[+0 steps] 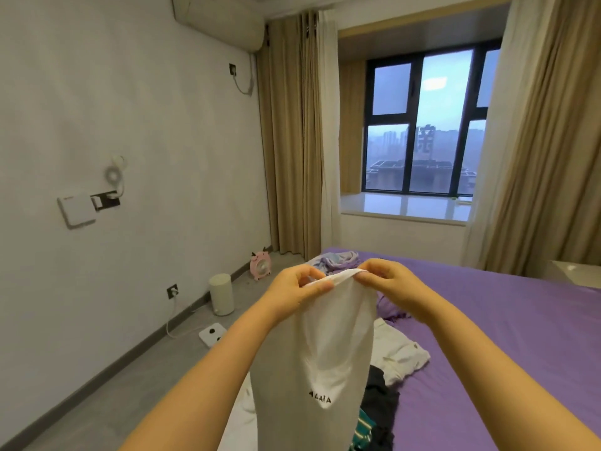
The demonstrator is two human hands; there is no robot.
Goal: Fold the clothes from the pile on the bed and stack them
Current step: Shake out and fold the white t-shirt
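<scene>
A white garment (328,346) with small black lettering hangs in the air in front of me over the bed (487,336). My left hand (297,289) pinches its top edge on the left. My right hand (388,283) pinches the same edge on the right, close beside the left. Below and behind the garment lies the pile: a white piece (401,353), a black piece (380,398), a green striped piece (362,432) and a lilac piece (388,307). A pale purple garment (338,260) lies at the bed's far corner.
The bed has a purple sheet, bare on its right half. On the grey floor to the left stand a cream cylinder (221,294), a pink fan (260,265) and a white scale (212,333). Curtains and a window are at the far end.
</scene>
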